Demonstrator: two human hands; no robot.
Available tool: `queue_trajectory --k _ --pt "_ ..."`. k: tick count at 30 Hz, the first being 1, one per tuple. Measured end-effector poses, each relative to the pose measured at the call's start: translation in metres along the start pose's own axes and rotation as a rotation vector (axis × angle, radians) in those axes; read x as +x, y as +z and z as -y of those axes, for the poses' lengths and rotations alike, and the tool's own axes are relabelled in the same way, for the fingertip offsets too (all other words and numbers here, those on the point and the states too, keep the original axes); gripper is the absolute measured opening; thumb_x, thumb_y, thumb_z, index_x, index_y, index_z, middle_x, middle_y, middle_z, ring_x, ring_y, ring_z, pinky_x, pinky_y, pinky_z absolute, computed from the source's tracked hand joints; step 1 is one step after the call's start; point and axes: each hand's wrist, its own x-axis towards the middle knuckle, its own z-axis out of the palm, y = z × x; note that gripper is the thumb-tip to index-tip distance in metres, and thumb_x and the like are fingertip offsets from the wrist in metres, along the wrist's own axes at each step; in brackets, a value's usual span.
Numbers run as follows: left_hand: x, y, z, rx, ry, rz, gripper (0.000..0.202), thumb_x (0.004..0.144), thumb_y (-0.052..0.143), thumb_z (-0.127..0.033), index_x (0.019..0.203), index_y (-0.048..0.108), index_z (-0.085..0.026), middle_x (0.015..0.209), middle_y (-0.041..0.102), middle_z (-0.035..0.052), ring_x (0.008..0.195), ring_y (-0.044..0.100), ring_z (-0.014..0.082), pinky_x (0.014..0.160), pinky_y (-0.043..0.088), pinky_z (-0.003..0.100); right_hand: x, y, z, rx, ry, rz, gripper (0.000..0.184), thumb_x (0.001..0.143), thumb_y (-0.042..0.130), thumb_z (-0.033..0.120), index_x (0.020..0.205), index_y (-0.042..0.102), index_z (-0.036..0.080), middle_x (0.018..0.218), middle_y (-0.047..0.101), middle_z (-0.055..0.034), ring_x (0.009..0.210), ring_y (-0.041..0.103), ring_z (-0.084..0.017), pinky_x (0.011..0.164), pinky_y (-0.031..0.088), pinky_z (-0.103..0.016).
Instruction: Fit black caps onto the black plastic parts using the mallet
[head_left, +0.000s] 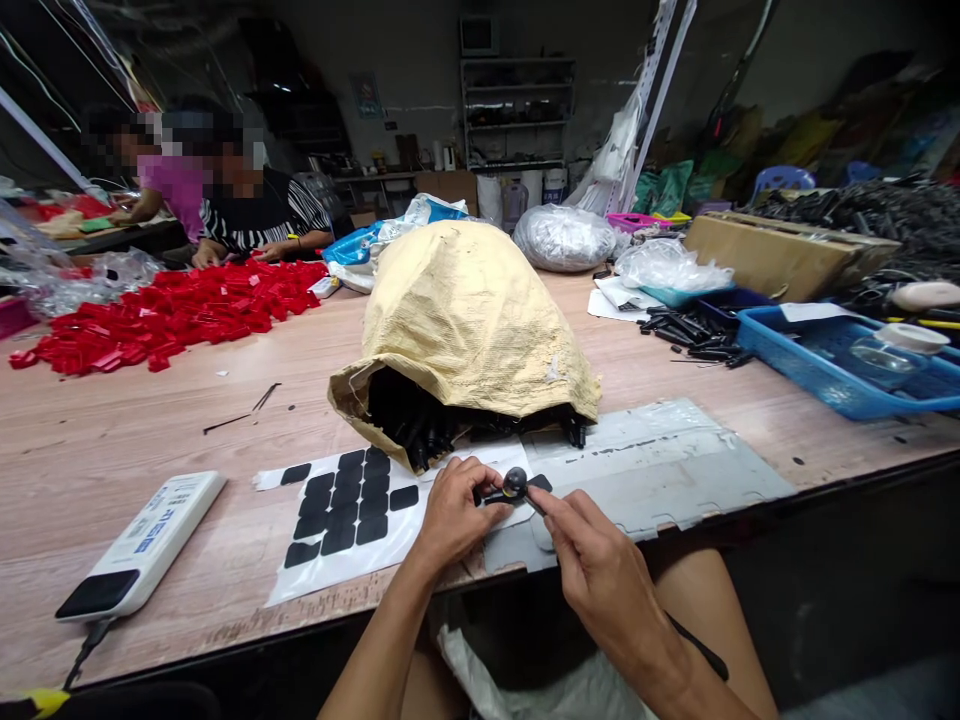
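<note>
Between my two hands, just above the front edge of the table, is a small black part with a round, ball-like end (515, 482). My left hand (459, 508) pinches its left side between thumb and fingers. From the right, my right hand (592, 545) has its fingertips closed at the other side of the part; its exact grip is partly hidden. To the left lies a white backing sheet (409, 528) bearing several black rounded-square stickers (345, 505). Under my hands is a grey board (637, 475). A yellow woven sack (465, 310) lies beyond, black parts (431, 430) showing at its mouth.
A white power bank (150, 540) with a cable lies left. Red pieces (187, 305) are heaped at the far left, near two co-workers (262, 215). On the right are a blue tray (832, 365), loose black parts (694, 335) and a cardboard box (780, 255).
</note>
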Motion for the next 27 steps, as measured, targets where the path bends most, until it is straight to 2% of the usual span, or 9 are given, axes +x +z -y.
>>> queue_trajectory --k 2,5,9,12,16,19,21,24,27 --pt "0.000 -0.001 -0.002 0.001 -0.006 0.004 0.013 0.072 0.078 -0.021 0.083 0.071 -0.022 0.081 0.064 -0.0006 0.087 0.052 0.0211 0.081 0.038 0.033 0.000 -0.002 -0.004 0.007 0.009 -0.009 0.042 0.103 0.039 0.019 0.138 0.061 0.028 0.093 0.065 -0.0035 0.079 0.066 -0.015 0.074 0.052 -0.026" --pt "0.000 -0.002 -0.005 0.005 -0.009 0.015 0.012 0.072 0.077 -0.020 0.083 0.072 -0.023 0.083 0.065 -0.0002 0.089 0.053 0.0217 0.082 0.039 0.033 0.005 -0.018 -0.021 -0.022 0.050 -0.123 0.038 0.104 0.043 0.028 0.136 0.063 0.028 0.103 0.068 -0.0056 0.090 0.067 -0.018 0.079 0.052 -0.028" --pt "0.000 -0.003 -0.008 0.028 -0.011 0.027 0.010 0.073 0.077 -0.022 0.082 0.072 -0.023 0.083 0.066 0.0007 0.089 0.054 0.0223 0.082 0.039 0.034 0.024 -0.052 -0.070 -0.289 0.207 -0.246 0.034 0.100 0.049 0.034 0.127 0.069 0.028 0.104 0.069 -0.0055 0.091 0.066 -0.022 0.074 0.048 -0.032" --pt "0.001 -0.003 -0.008 0.042 -0.001 0.027 0.009 0.074 0.077 -0.024 0.082 0.073 -0.023 0.083 0.066 0.0012 0.088 0.054 0.0227 0.081 0.039 0.034 0.043 -0.066 -0.114 -0.522 0.336 -0.232 0.033 0.097 0.051 0.031 0.120 0.074 0.024 0.096 0.067 -0.0075 0.092 0.061 -0.025 0.073 0.043 -0.035" --pt "0.003 -0.002 -0.004 0.057 0.016 0.033 0.007 0.079 0.074 -0.028 0.084 0.073 -0.023 0.085 0.068 0.0017 0.090 0.055 0.0234 0.082 0.039 0.036 0.061 -0.059 -0.147 -0.633 0.421 -0.184 0.033 0.097 0.050 0.026 0.120 0.074 0.022 0.099 0.065 -0.0104 0.090 0.056 -0.024 0.073 0.036 -0.035" --pt "0.000 -0.005 -0.008 0.075 0.040 0.052 0.010 0.083 0.072 -0.032 0.087 0.073 -0.023 0.086 0.068 0.0030 0.090 0.055 0.0243 0.083 0.039 0.037 0.064 -0.049 -0.151 -0.691 0.410 -0.211 0.033 0.097 0.050 0.026 0.123 0.071 0.023 0.099 0.063 -0.0102 0.089 0.053 -0.023 0.071 0.032 -0.035" --pt "-0.009 -0.008 -0.019 0.077 0.080 0.071 0.012 0.088 0.069 -0.034 0.091 0.072 -0.023 0.089 0.067 0.0041 0.092 0.056 0.0247 0.084 0.040 0.037 0.063 -0.047 -0.150 -0.696 0.395 -0.218 0.032 0.098 0.050 0.026 0.123 0.070 0.023 0.100 0.063 -0.0097 0.089 0.052 -0.023 0.071 0.030 -0.035" --pt "-0.034 -0.009 -0.043 0.036 0.135 0.224 0.015 0.096 0.059 -0.036 0.098 0.070 -0.026 0.097 0.066 0.0042 0.091 0.060 0.0220 0.080 0.043 0.034 0.061 -0.048 -0.150 -0.685 0.385 -0.215 0.031 0.099 0.050 0.027 0.123 0.069 0.024 0.101 0.063 -0.0095 0.089 0.052 -0.023 0.071 0.028 -0.035" --pt "-0.066 0.008 -0.055 0.073 0.100 0.473 0.011 0.093 0.060 -0.035 0.098 0.069 -0.029 0.101 0.069 0.0028 0.089 0.064 0.0210 0.075 0.044 0.032 0.061 -0.049 -0.150 -0.691 0.389 -0.219 0.031 0.098 0.051 0.026 0.123 0.069 0.024 0.102 0.063 -0.0094 0.089 0.051 -0.023 0.071 0.028 -0.035"
